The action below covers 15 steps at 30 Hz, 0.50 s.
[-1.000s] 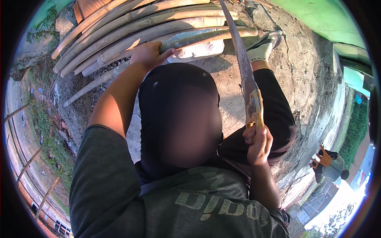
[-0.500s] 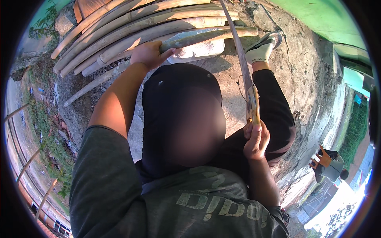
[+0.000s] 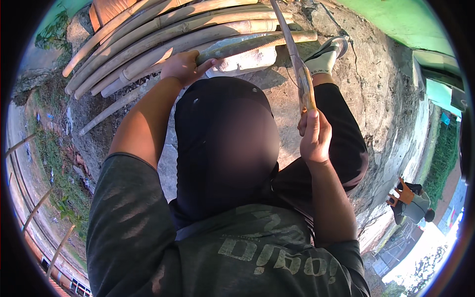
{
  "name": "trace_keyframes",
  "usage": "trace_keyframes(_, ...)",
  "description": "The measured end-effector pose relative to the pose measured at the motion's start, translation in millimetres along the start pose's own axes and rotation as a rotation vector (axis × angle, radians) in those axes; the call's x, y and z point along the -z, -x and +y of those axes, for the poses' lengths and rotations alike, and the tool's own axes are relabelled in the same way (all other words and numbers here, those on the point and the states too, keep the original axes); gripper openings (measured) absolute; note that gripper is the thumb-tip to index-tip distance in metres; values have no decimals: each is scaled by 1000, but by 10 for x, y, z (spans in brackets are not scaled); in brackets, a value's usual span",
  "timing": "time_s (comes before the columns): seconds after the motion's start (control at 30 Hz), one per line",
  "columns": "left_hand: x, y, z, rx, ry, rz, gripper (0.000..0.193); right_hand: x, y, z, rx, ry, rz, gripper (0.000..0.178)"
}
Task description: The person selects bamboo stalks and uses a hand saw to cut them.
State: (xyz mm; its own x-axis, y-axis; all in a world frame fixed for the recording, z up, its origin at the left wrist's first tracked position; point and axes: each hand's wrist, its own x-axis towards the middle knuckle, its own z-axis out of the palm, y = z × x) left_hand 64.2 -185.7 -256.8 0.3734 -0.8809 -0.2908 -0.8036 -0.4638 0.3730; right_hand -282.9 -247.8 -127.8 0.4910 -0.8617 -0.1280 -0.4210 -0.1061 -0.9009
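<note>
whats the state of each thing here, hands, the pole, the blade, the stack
left hand: closed around the end of the greenish bamboo pole
greenish bamboo pole: lying flat across the concrete, held at one end
right hand: gripping the handle of the long blade
long blade: raised, slanting up across the pole
stack of bamboo poles: piled lying side by side
sandal: worn, foot planted by the pole

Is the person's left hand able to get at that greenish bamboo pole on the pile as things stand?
Yes, it seems so: the left hand already rests on the greenish bamboo pole, with nothing between them. The right hand holds the long blade.
</note>
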Motion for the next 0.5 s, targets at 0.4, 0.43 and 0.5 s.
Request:
trace_keyframes(0.4, -95, 20, -18, -42, -22, 47, 77, -87, 12, -27, -53, -40, 31, 45)
trace_keyframes(0.43, -127, 36, -31, -33, -28, 77, 76, -111, -199, -60, -19, -7, 16, 47)
trace_keyframes(0.5, -85, 22, -30, -23, -34, 115, 75, -133, -345, -78, -60, -83, 36, 48)
